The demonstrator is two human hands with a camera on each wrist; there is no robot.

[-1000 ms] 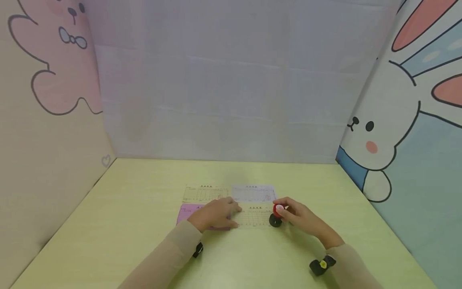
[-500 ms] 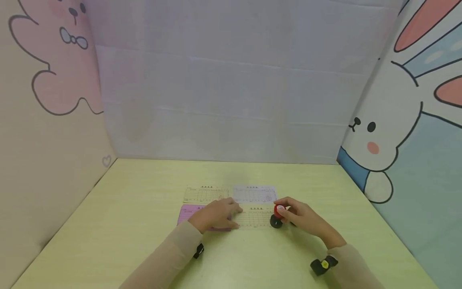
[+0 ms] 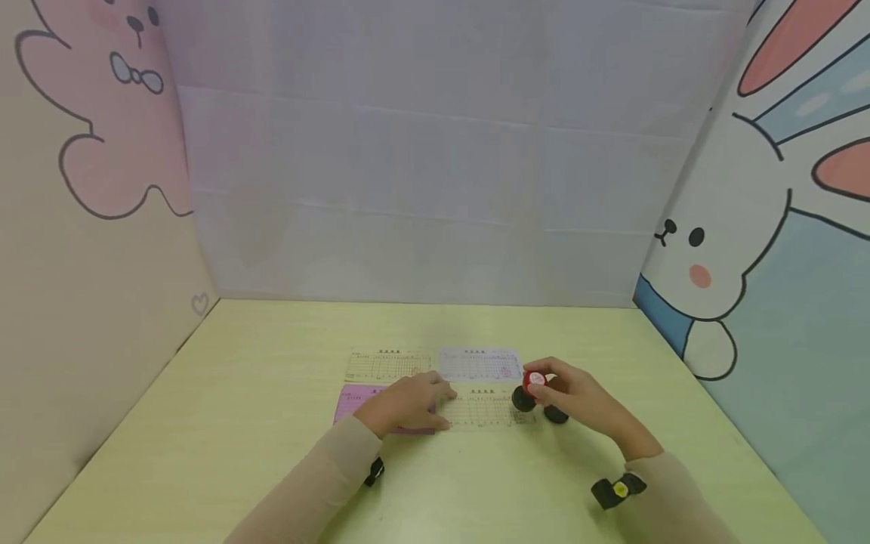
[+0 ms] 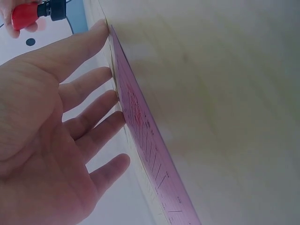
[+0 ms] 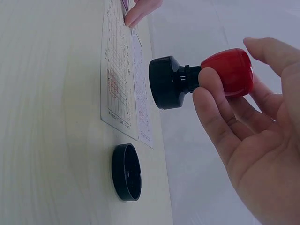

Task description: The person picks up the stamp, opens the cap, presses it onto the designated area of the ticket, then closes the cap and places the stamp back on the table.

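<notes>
My right hand (image 3: 578,397) grips the red handle of a round black-bottomed stamp (image 5: 229,72), thumb and fingers curled about it. The stamp is raised above the table, its black base off the paper. Below it, beside the near right printed slip (image 3: 479,409), lies a round black cap (image 5: 126,172), hollow side showing. That slip bears a reddish stamp mark at its right end. My left hand (image 3: 408,402) rests with spread, fairly straight fingers across the purple slip (image 3: 352,400) and the left end of the near right slip. The purple slip carries red marks in the left wrist view.
Behind these lie a yellowish slip (image 3: 387,366) and a pale lilac slip (image 3: 479,365), forming two rows. A white sheet (image 3: 435,166) stands at the back of the pale wooden table (image 3: 238,423). Cartoon-printed panels rise on both sides.
My right hand has lifted the stamp up and to the right, off the near right slip, so the mark on the paper and the black cap now show. The left hand stays put.
</notes>
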